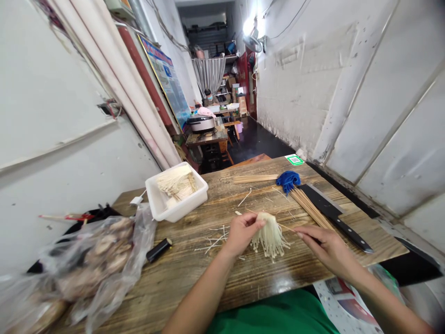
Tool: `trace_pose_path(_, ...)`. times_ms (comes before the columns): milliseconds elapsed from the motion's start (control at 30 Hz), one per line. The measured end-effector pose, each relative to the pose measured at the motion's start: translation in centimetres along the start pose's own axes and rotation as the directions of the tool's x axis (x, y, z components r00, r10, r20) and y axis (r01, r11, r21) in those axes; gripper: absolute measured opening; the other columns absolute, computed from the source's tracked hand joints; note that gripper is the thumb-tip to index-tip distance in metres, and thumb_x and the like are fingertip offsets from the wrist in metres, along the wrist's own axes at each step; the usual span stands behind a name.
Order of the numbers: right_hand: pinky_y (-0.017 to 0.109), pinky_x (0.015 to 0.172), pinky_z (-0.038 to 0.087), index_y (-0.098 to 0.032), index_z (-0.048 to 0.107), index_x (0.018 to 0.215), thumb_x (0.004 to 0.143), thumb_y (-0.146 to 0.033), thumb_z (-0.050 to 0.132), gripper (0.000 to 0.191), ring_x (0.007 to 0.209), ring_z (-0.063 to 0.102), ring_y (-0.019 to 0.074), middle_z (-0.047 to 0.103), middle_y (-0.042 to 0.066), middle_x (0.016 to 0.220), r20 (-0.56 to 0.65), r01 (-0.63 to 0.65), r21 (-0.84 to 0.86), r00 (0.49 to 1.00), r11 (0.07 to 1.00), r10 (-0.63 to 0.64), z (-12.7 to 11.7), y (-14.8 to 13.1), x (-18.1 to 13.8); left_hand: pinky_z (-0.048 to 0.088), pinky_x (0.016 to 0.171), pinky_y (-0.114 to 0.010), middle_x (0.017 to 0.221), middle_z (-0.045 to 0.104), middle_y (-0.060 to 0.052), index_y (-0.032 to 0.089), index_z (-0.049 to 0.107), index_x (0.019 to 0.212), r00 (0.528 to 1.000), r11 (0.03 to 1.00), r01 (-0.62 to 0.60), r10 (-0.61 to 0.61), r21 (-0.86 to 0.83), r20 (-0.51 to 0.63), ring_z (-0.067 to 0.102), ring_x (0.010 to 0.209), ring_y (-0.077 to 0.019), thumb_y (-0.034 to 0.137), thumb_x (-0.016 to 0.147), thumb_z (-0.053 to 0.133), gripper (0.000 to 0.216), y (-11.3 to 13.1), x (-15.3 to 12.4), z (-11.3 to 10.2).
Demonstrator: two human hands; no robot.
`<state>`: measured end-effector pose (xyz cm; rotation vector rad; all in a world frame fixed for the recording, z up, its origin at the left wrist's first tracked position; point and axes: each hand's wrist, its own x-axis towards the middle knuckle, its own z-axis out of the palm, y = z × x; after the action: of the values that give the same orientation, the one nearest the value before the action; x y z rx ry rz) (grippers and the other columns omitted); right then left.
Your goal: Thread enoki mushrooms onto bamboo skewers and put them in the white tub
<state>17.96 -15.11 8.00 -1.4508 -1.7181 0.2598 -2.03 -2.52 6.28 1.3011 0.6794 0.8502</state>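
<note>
My left hand (244, 231) is closed on the root end of a bunch of enoki mushrooms (270, 235), whose thin stems hang down and fan out over the table. A thin wooden skewer (287, 228) passes through the bunch. Its right end is pinched between the thumb and fingers of my right hand (321, 246). Loose enoki stems (217, 239) lie scattered on the wood left of my left hand. Behind my right hand rests a bundle of skewers (309, 206), with a blue cloth (288, 180) at its far end.
A black-handled cleaver (335, 217) lies right of the skewers. More skewers (255, 178) lie at the back of the wooden table (194, 283). A white tub (179, 206) holds enoki. Plastic bags of mushrooms (104, 255) and a black cylinder (159, 250) are at left. A person (209, 98) sits far back.
</note>
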Motion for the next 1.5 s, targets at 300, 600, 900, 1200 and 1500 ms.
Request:
trace_pose_path(300,0.029,0.079,0.057,-0.020,0.070,0.101,0.091,-0.027,0.049,0.025,0.088,0.070,0.0189,0.073,0.007,0.097,0.034,0.007,0.001,0.999,1.000,-0.007,0.0,0.2,0.0,0.039,0.060,-0.025,0.071,0.070,-0.005,0.014,0.075,0.074,0.996,1.000,0.017,-0.018,-0.003,-0.084,0.056,0.062,-0.0152,0.038,0.062,0.080,0.027,0.4,-0.3,-0.2)
trace_pose_path(600,0.032,0.083,0.057,-0.020,0.072,0.100,0.091,-0.040,0.050,0.031,0.089,0.069,0.0205,0.073,0.008,0.099,0.092,-0.075,0.090,0.994,0.993,0.067,-0.6,0.2,0.0,0.045,0.068,-0.025,0.077,0.072,-0.007,0.015,0.075,0.078,0.992,0.989,0.073,-0.085,-0.128,-0.092,0.060,0.070,-0.0163,0.038,0.059,0.083,0.031,1.3,-0.9,-0.6)
trace_pose_path(900,0.032,0.080,0.056,-0.022,0.074,0.096,0.086,-0.050,0.056,0.034,0.087,0.068,0.0208,0.073,0.006,0.097,0.169,-0.280,0.172,0.953,0.944,0.252,-3.1,1.0,-0.5,0.043,0.065,-0.021,0.071,0.062,-0.001,0.015,0.069,0.085,0.975,0.971,-0.069,0.016,-0.231,-0.223,0.054,0.067,-0.0113,0.041,0.064,0.080,0.035,2.7,-0.7,-2.1)
trace_pose_path(1200,0.033,0.082,0.052,-0.021,0.072,0.100,0.088,-0.049,0.053,0.036,0.086,0.066,0.0194,0.072,0.007,0.097,0.300,-0.306,0.211,0.924,0.928,0.236,-1.7,-0.1,0.3,0.041,0.081,-0.027,0.095,0.064,-0.008,0.014,0.071,0.072,0.992,0.975,-0.127,0.124,0.182,0.028,0.056,0.090,-0.0204,0.031,0.060,0.082,0.024,2.6,-1.3,0.3)
trace_pose_path(1500,0.034,0.084,0.053,-0.018,0.072,0.096,0.086,-0.054,0.052,0.042,0.085,0.066,0.0202,0.072,0.008,0.095,0.282,-0.297,0.182,0.929,0.938,0.239,-1.2,-0.6,0.7,0.025,0.052,-0.021,0.054,0.042,0.004,0.013,0.065,0.061,0.998,0.989,0.024,-0.015,0.146,-0.064,0.033,0.053,-0.0077,0.047,0.067,0.075,0.035,1.5,-1.6,-0.2)
